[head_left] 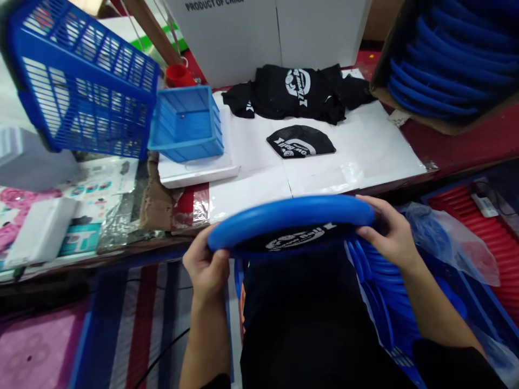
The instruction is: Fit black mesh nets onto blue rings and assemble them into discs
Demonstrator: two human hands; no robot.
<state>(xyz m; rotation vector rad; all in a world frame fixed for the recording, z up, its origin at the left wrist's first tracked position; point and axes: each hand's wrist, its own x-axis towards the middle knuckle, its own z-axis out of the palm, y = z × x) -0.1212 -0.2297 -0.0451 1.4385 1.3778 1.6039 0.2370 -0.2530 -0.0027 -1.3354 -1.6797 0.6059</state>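
Observation:
A blue plastic ring (pixel 292 208) with a black printed fabric centre is held up in front of my body, tilted so that I see it nearly edge-on. My left hand (pixel 207 265) is closed on its left side, thumb toward me. At its right end my right hand (pixel 387 232) grips the rim, with the fingers partly behind it. Beyond the ring, on the white-covered table (pixel 251 183), lies a folded black mesh fabric piece (pixel 300 141) with white print. A pile of similar black fabric pieces (pixel 300 92) sits further back.
A light-blue bin (pixel 184 121) and a tilted blue basket (pixel 89 92) stand at left, near a red cup (pixel 179 75). At right, a carton holds blue rings (pixel 450 65). More blue parts (pixel 377 275) lie below my right arm, beside red ones (pixel 482 237). A white box (pixel 263 38) stands behind.

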